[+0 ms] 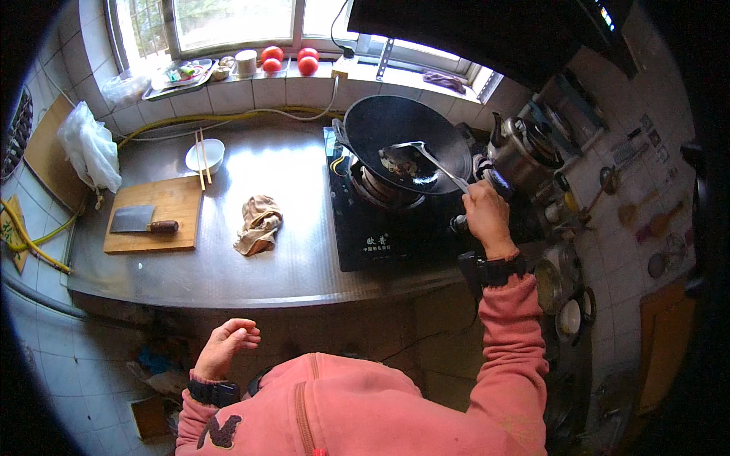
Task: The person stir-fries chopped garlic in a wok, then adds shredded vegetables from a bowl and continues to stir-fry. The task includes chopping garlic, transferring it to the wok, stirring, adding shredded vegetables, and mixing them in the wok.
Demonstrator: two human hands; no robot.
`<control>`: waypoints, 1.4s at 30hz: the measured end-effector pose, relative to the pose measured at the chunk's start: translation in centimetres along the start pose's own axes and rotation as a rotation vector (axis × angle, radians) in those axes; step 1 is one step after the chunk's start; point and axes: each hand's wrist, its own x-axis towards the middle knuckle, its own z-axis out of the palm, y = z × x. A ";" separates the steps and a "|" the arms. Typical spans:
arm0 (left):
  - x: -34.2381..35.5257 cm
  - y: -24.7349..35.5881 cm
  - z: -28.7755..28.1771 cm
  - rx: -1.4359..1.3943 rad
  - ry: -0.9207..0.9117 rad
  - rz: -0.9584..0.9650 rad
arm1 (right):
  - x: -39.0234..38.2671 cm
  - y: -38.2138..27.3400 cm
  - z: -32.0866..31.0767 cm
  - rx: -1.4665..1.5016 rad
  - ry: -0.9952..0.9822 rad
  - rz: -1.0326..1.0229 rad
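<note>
Spatula (426,156) in right fingers (477,199) (over wok (395,129))

Wok (407,133) on stove (395,220), cutting board (156,214) left, cloth (258,223) between

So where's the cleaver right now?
In the head view the cleaver lies flat on the wooden board at the left of the counter, left of the crumpled cloth, with no hand on it.

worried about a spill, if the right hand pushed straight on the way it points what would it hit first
Probably the black wok: the right hand holds a metal spatula aimed up-left into it. Depth is hard to judge, so the near rim may come first.
</note>
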 end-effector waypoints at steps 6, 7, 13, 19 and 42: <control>-0.6 -0.5 -0.7 -0.054 0.009 0.033 | -1.8 1.2 -2.4 0.040 0.041 0.060; -0.6 -0.7 -0.7 -0.064 0.032 0.010 | -2.0 1.4 -2.6 0.035 0.045 0.062; -0.3 -0.4 -0.5 -0.003 -0.010 0.012 | -2.5 1.8 -2.0 0.063 0.056 0.013; 0.0 -0.2 0.0 0.024 -0.055 -0.008 | -2.0 1.0 -2.1 0.052 -0.011 -0.008; -0.1 -0.2 -0.2 0.010 -0.017 0.025 | -2.5 0.7 -2.3 0.065 -0.014 0.012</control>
